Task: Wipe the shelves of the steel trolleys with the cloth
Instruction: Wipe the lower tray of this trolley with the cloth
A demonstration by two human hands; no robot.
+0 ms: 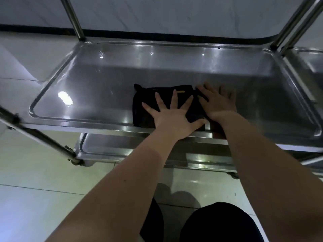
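Two flat palms do the work here, neither one closed on anything. At the far left the rear post rises from the corner of the shelf, bare steel with a raised rim and rounded corners. I judge those corners are where grime would sit, so my strokes should run right into them and round the foot of the post rather than stop short. The cloth, dark and folded into a pad, lies near the front edge, about midway along the shelf. My left grip is released, fingers straight and fanned wide on top of the cloth, pressing it down. That spread should keep the pad from bunching, and I would hold even weight through the palm and sweep in overlapping passes from front rim to back. My right grip is likewise released and flat, lying at the cloth's right edge with its fingers reaching onto the steel. The blur keeps me from telling how much cloth is under it. Below the front rail shows the lower shelf, not yet reached. At the far right a second trolley stands close beside this one, which I expect leaves little room to work that end from the side.
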